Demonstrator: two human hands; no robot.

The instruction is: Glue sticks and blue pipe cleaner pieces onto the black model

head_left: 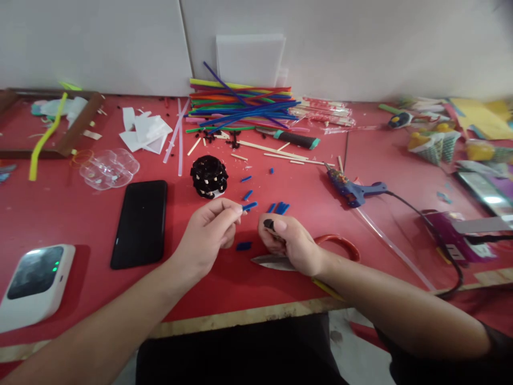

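Note:
My left hand (214, 227) pinches a short piece of blue pipe cleaner (250, 206) between thumb and fingertips. Opposite it, my right hand (290, 238) is closed around a small black object (269, 224), mostly hidden, whose kind I cannot make out. Scissors lie partly covered by my right hand, with a blade (270, 261) and a red handle (347, 243) showing. More short blue pieces (282, 208) are scattered on the table around both hands. Just beyond my left hand stands a round black fuzzy ring-shaped piece (208, 176) with pale stick ends poking out.
Colourful pipe cleaners (240, 104) are piled by the wall, near a utility knife (296, 139) and wooden sticks (276, 151). A glue gun (352, 187) with its cord lies right. On the left are a black phone (140, 224), a white device (38, 286) and a frame (86, 120).

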